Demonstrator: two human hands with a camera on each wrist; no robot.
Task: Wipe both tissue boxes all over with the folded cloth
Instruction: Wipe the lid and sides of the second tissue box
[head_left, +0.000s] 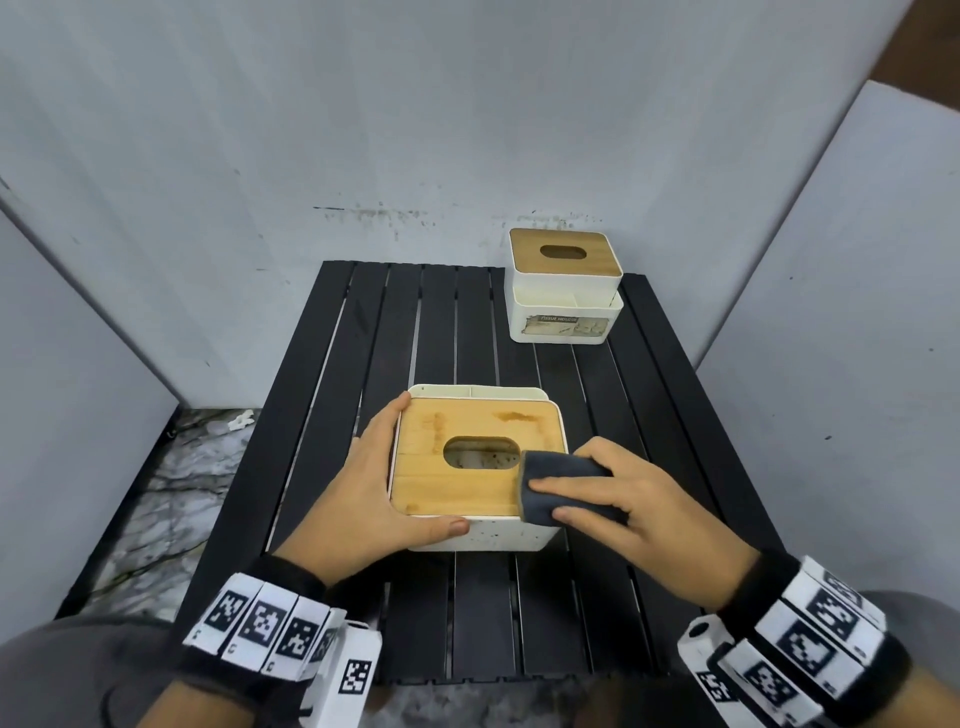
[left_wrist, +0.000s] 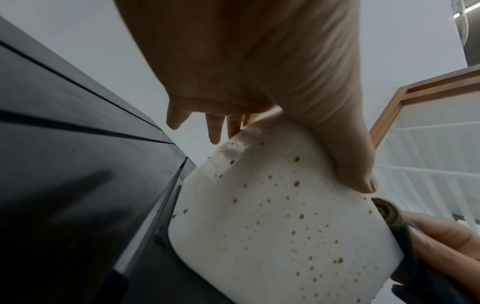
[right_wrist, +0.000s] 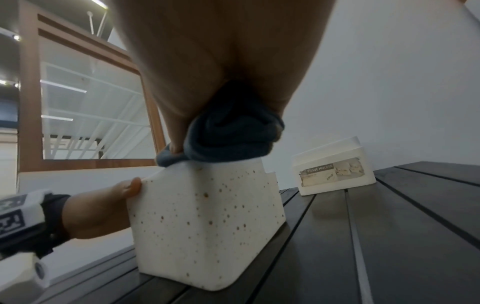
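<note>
Near tissue box (head_left: 467, 483): lower centre of the head view, upright on the black slatted table (head_left: 649, 415); white body speckled with brown spots, wooden lid (head_left: 441, 483) with an oval slot and brownish smears.
Far tissue box (head_left: 566, 286): upper right of centre in the head view, at the table's back edge, well apart from the near one; white, wooden lid, worn label on the front.
Folded cloth (head_left: 561, 483): dark grey, lying on the lid's right edge, just right of the slot.
Right hand (head_left: 639, 514): lower right of the head view; fingers stretched over the cloth, thumb tucked under it, cloth pinched and pressed against the box top.
Left hand (head_left: 363, 493): lower left; fingers laid straight along the box's left side, thumb (left_wrist: 348, 156) flat across the speckled front wall, box braced between them.
Wrists: black bands with black-and-white square markers.
Backdrop: pale grey panels (head_left: 363, 130) behind and on both sides.
</note>
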